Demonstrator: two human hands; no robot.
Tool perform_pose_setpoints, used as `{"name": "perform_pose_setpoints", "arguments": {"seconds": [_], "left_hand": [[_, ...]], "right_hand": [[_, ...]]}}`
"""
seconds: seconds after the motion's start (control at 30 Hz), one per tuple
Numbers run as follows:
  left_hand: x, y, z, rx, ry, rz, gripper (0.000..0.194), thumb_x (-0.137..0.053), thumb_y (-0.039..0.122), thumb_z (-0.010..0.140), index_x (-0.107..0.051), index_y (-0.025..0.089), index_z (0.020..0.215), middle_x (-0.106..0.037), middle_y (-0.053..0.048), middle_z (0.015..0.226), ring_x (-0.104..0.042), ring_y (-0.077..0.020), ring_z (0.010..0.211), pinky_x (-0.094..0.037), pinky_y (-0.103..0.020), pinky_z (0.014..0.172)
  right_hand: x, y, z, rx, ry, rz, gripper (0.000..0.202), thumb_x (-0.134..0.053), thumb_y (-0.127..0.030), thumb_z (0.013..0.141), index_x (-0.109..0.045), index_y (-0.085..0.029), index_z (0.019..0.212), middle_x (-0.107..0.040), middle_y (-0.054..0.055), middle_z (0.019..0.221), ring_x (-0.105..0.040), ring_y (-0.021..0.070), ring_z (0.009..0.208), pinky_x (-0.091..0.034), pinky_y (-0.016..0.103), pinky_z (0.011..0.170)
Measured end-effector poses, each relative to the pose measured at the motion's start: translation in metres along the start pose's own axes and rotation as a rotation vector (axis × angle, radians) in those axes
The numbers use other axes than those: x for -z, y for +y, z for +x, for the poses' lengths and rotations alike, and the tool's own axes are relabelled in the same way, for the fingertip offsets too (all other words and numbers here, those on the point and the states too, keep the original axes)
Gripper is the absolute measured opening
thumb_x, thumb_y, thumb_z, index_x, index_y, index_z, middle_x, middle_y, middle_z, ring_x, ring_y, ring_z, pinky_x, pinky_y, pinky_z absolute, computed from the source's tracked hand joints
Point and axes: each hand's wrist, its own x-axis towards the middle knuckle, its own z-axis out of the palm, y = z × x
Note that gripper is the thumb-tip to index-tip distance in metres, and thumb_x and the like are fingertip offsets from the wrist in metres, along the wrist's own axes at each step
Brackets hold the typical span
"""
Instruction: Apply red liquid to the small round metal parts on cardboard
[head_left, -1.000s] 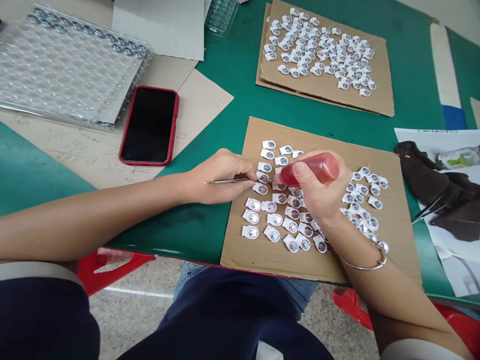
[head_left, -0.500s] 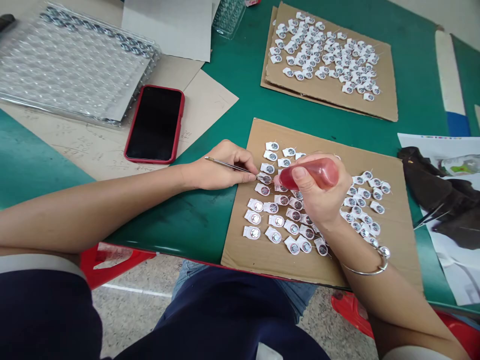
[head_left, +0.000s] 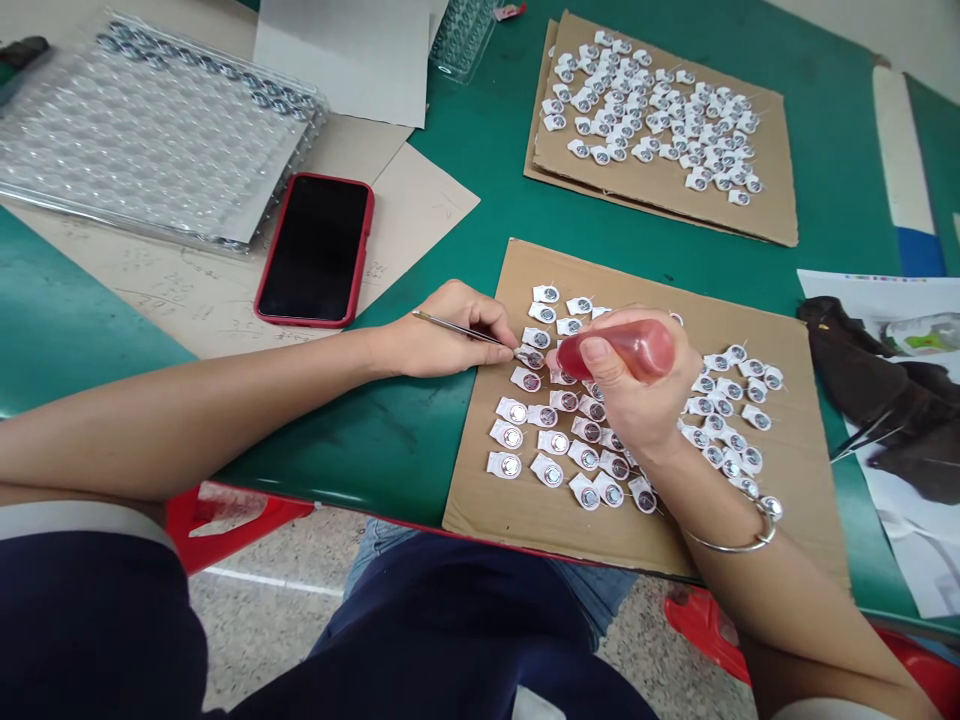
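My left hand (head_left: 457,330) pinches a pair of thin metal tweezers (head_left: 450,325), whose tip rests at a small white piece with a round metallic centre (head_left: 532,357) near the left edge of a cardboard sheet (head_left: 480,500). Wrapped round a red squeeze bottle (head_left: 616,350), my right hand (head_left: 649,400) is over the same sheet, with the bottle's nozzle pointing left, close to that piece. Several similar white pieces (head_left: 551,442) lie in loose rows below and to the right of my hands. Some are hidden under my right hand and the bottle.
Behind lies stacked cardboard (head_left: 776,200) bearing many more white pieces. At the left are a red-cased phone (head_left: 315,250), paper sheets (head_left: 435,190) and a clear plastic tray (head_left: 150,150). Dark cloth (head_left: 862,370) and another pair of tweezers (head_left: 862,435) lie on white paper at the right.
The view has shifted slightly. Both hands keep nearly the same place and hold; a dark object at the upper left edge shows more fully.
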Motion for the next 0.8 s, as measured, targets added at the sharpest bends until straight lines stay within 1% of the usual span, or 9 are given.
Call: {"name": "perform_pose_setpoints", "arguments": {"seconds": [0.17, 0.3, 0.4, 0.5, 0.6, 0.63, 0.7, 0.77, 0.8], "left_hand": [[0.000, 0.000, 0.001, 0.023, 0.004, 0.032, 0.009, -0.065, 0.020, 0.070, -0.068, 0.012, 0.072, -0.069, -0.005, 0.074, -0.062, -0.0124, 0.066, -0.045, -0.020, 0.057], [-0.001, -0.001, 0.001, 0.032, 0.000, 0.004, 0.008, -0.065, 0.019, 0.070, -0.068, 0.012, 0.073, -0.070, -0.005, 0.075, -0.062, -0.0126, 0.067, -0.045, -0.019, 0.057], [0.000, 0.002, -0.002, 0.022, 0.004, 0.002, 0.007, -0.066, 0.019, 0.070, -0.068, 0.013, 0.073, -0.070, -0.005, 0.075, -0.063, -0.0133, 0.068, -0.045, -0.020, 0.057], [0.003, 0.006, -0.004, -0.018, 0.127, -0.083, 0.011, -0.068, 0.024, 0.071, -0.067, 0.014, 0.074, -0.068, -0.004, 0.070, -0.061, -0.0117, 0.060, -0.044, -0.020, 0.053], [0.008, 0.001, 0.000, -0.015, 0.354, -0.289, 0.020, -0.068, 0.034, 0.074, -0.064, 0.014, 0.074, -0.063, -0.002, 0.060, -0.053, -0.0079, 0.044, -0.039, -0.019, 0.043], [0.010, -0.003, 0.003, 0.001, 0.426, -0.361, 0.023, -0.066, 0.037, 0.075, -0.062, 0.014, 0.073, -0.062, -0.002, 0.059, -0.051, -0.0071, 0.041, -0.038, -0.019, 0.040], [0.016, -0.013, 0.011, 0.069, 0.546, -0.492, 0.029, -0.062, 0.041, 0.078, -0.060, 0.013, 0.072, -0.064, -0.004, 0.062, -0.050, -0.0067, 0.039, -0.036, -0.018, 0.037], [0.021, -0.023, 0.019, 0.174, 0.608, -0.576, 0.034, -0.057, 0.045, 0.080, -0.058, 0.012, 0.071, -0.065, -0.006, 0.063, -0.049, -0.0064, 0.037, -0.035, -0.018, 0.034], [0.023, -0.027, 0.021, 0.217, 0.615, -0.600, 0.036, -0.055, 0.045, 0.081, -0.058, 0.011, 0.071, -0.064, -0.007, 0.062, -0.048, -0.0064, 0.035, -0.035, -0.018, 0.033]], "right_hand": [[0.000, -0.001, 0.001, 0.010, 0.008, -0.023, 0.019, -0.068, -0.035, 0.069, -0.059, -0.023, 0.080, -0.062, -0.001, 0.076, -0.059, 0.0124, 0.070, -0.049, 0.031, 0.064], [-0.002, 0.000, 0.001, 0.003, 0.004, -0.009, 0.019, -0.069, -0.035, 0.068, -0.059, -0.022, 0.079, -0.062, -0.001, 0.075, -0.060, 0.0129, 0.072, -0.051, 0.032, 0.066], [-0.002, 0.000, 0.002, -0.052, 0.050, 0.100, 0.023, -0.067, -0.039, 0.069, -0.056, -0.022, 0.080, -0.061, 0.000, 0.075, -0.061, 0.0134, 0.068, -0.052, 0.031, 0.060], [0.002, 0.001, 0.007, -0.110, 0.161, 0.283, 0.023, -0.059, -0.042, 0.074, -0.052, -0.021, 0.081, -0.057, 0.001, 0.075, -0.062, 0.0131, 0.059, -0.049, 0.028, 0.046], [0.009, 0.004, 0.017, -0.160, 0.224, 0.403, 0.025, -0.054, -0.045, 0.077, -0.051, -0.020, 0.078, -0.053, 0.000, 0.065, -0.061, 0.0150, 0.051, -0.038, 0.025, 0.034], [0.011, 0.006, 0.020, -0.194, 0.236, 0.429, 0.026, -0.052, -0.047, 0.077, -0.050, -0.020, 0.077, -0.051, 0.000, 0.062, -0.061, 0.0159, 0.050, -0.035, 0.024, 0.033], [0.016, 0.011, 0.026, -0.280, 0.255, 0.458, 0.029, -0.049, -0.050, 0.077, -0.048, -0.021, 0.077, -0.047, -0.001, 0.058, -0.061, 0.0169, 0.052, -0.033, 0.024, 0.034], [0.019, 0.018, 0.030, -0.339, 0.273, 0.471, 0.030, -0.045, -0.053, 0.078, -0.045, -0.023, 0.079, -0.044, -0.002, 0.059, -0.061, 0.0161, 0.053, -0.034, 0.023, 0.036], [0.020, 0.021, 0.031, -0.349, 0.273, 0.475, 0.030, -0.043, -0.053, 0.079, -0.043, -0.023, 0.080, -0.044, -0.003, 0.060, -0.060, 0.0154, 0.054, -0.033, 0.023, 0.036]]}}
